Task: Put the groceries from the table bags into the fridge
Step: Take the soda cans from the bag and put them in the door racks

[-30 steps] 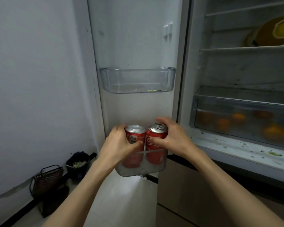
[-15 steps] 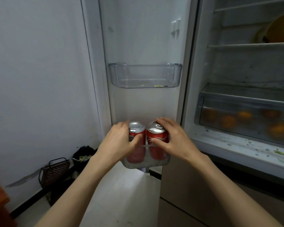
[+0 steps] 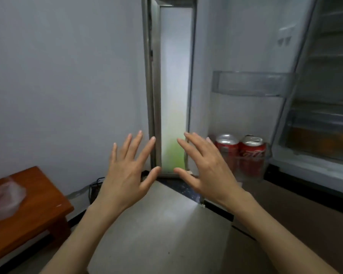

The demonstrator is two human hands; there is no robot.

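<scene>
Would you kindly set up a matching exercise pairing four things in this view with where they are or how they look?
Things:
1. two red soda cans
2. clear plastic bag
3. left hand
4. clear upper door bin

States:
A. holds nothing visible
B. fingers spread, holding nothing
C. on the brown wooden table
D. upright in the lower door bin

Pairs: 1-D, 2-C, 3-B, 4-A

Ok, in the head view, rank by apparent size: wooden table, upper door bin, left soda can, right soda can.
1. wooden table, though nearness inflates it.
2. upper door bin.
3. left soda can and right soda can: alike, no ranking.
</scene>
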